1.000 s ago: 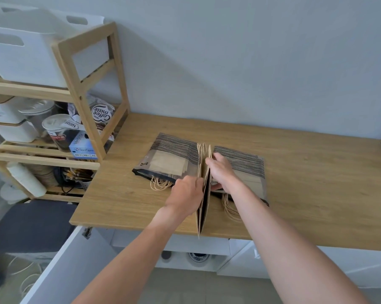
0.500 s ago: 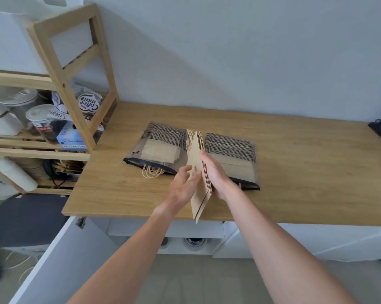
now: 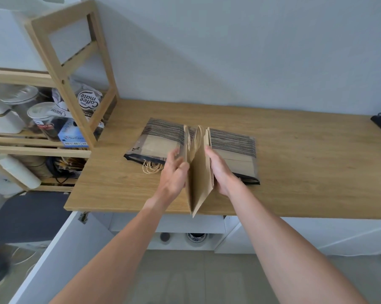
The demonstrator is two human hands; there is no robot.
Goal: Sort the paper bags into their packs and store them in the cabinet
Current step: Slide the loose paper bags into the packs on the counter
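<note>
On the tabletop [image 3: 294,163], loose bags between two packs

Both hands grip the bags [image 3: 199,172] on edge: left hand [image 3: 174,172] at the left face, right hand [image 3: 220,170] at the right. Better to square the edges before sliding in. I count two packs, left pack [image 3: 161,139], right pack [image 3: 235,150]; the loose bags are several, number unclear
</note>
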